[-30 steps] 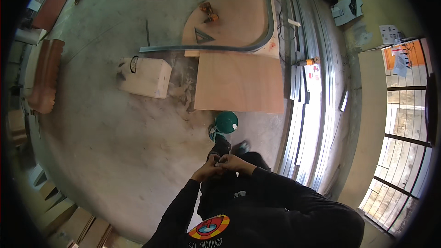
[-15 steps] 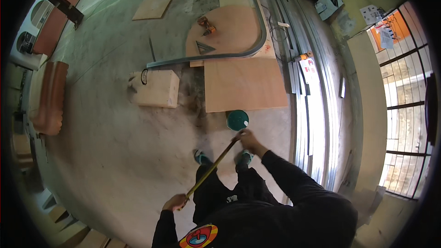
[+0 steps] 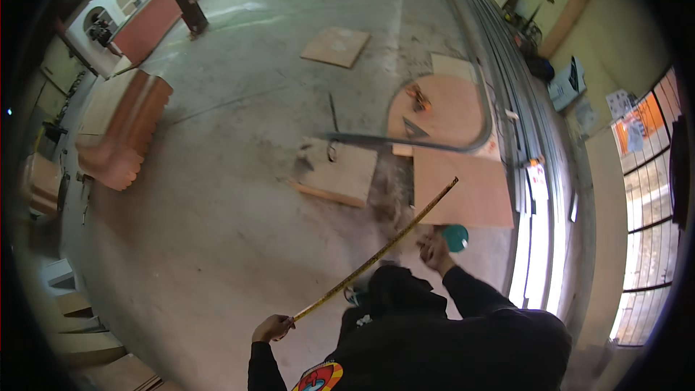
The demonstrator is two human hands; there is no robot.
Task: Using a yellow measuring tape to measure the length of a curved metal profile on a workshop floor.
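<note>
My left hand (image 3: 271, 328) is closed on a tape measure, its case mostly hidden in the fingers. The yellow blade (image 3: 365, 264) sticks out stiffly up and to the right, its free end over a rectangular plywood sheet (image 3: 463, 188). My right hand (image 3: 436, 252) is just below the blade, apart from it, beside a round green container (image 3: 455, 237). Its fingers look bent but are smeared by motion. Farther off, a curved metal channel (image 3: 434, 147) bends around a rounded plywood piece (image 3: 452, 112), on which lie an orange drill (image 3: 418, 98) and a triangular square (image 3: 414, 129).
A wooden box (image 3: 337, 170) with dark-framed glasses (image 3: 332, 152) on it sits on the concrete floor. Long metal channels (image 3: 528, 166) lie along the right wall by a barred window (image 3: 651, 210). A loose board (image 3: 337, 47) lies far ahead; a scalloped brown piece (image 3: 123, 130) stands left.
My right hand has let go of the blade's end and dropped away from it. The blade now reaches farther out. The view has turned left, and my feet have shifted.
</note>
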